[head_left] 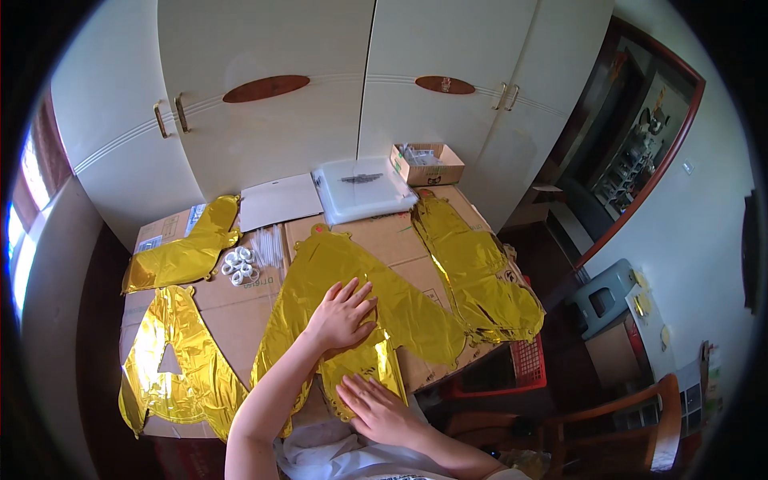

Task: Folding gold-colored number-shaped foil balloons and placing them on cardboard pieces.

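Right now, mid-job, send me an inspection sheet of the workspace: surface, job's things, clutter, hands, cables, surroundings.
Surface: flattened cardboard, mostly covered.
Job's things: deflated gold foil balloons; the middle balloon under the hands, the A-shaped balloon near left, the far-left balloon and the right-hand balloon beside them.
Clutter: white ribbon rolls, clear straws, pale board, clear plastic bag stack, open cardboard box.
Hands: left hand open, on the middle balloon; right hand open, on gold foil nearer the body.
Cables: nothing seen.
Surroundings: white cabinet behind; wooden chair and red plastic basket right.
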